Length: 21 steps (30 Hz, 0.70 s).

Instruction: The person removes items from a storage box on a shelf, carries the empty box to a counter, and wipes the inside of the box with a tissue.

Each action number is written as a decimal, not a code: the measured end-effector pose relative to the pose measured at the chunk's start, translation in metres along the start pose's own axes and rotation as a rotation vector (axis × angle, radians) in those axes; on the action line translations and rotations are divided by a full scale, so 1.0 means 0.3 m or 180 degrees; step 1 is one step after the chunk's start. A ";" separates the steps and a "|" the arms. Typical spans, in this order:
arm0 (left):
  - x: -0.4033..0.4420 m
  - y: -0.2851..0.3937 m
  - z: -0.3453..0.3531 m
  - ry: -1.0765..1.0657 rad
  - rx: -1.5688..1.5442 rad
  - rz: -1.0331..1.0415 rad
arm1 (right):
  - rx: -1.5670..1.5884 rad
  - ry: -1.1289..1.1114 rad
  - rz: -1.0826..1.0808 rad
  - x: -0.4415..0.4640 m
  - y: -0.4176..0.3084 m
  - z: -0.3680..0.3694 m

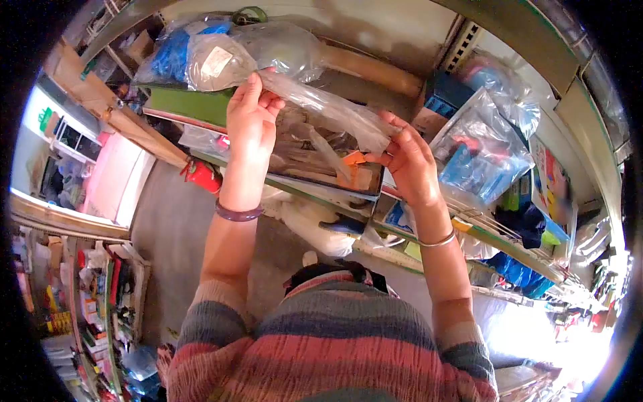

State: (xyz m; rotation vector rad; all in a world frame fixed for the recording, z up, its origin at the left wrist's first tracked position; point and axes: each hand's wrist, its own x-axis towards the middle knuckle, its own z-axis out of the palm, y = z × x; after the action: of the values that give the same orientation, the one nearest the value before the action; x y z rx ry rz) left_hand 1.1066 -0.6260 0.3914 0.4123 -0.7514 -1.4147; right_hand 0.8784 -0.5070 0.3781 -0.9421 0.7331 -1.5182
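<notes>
A long, folded clear plastic bag (321, 100) stretches between my two hands above the shelf. My left hand (254, 114) pinches its upper left end between thumb and fingers. The lower right end is gripped by my right hand (412, 161). Whether anything lies inside the bag I cannot make out. Below it stands an open box (321, 179) of plastic-wrapped pieces, with an orange item (353, 158) near its right side. Just beyond my left hand sits a clear bag with a white label (216, 61).
Bagged blue goods (177, 57) lie at the shelf's back left. At right, a box (479, 161) holds plastic-wrapped items. A red cylinder (202, 175) hangs near the wooden post at left. Crowded shelves (100, 301) stand lower left, and a white sack (311, 224) lies below the shelf.
</notes>
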 end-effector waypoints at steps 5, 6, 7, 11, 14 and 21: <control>0.004 -0.026 -0.037 -0.0372 -0.0366 -0.0375 | -0.0094 0.0034 -0.0236 -0.023 -0.010 0.009; 0.001 -0.030 -0.028 -0.0355 -0.0454 -0.0433 | -0.0140 0.0083 -0.0198 -0.025 -0.018 0.008; -0.005 -0.037 -0.013 -0.0299 -0.0443 -0.0392 | -0.0179 0.0154 -0.0166 -0.032 -0.030 0.004; -0.036 -0.037 0.032 -0.0061 -0.0115 -0.0129 | -0.0191 0.0270 -0.0090 -0.045 -0.056 0.003; -0.059 -0.029 0.076 0.0058 0.0236 0.0056 | 0.0012 0.0358 -0.0173 -0.063 -0.088 0.044; -0.132 -0.067 0.201 -0.0350 0.0875 -0.0177 | -0.4518 0.0328 -0.1599 -0.073 -0.164 -0.032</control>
State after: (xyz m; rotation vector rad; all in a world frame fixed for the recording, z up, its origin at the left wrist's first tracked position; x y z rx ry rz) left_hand 1.0513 -0.5799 0.4121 0.5748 -1.0365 -1.3983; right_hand 0.8467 -0.4782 0.4122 -2.2067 1.8263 -1.3192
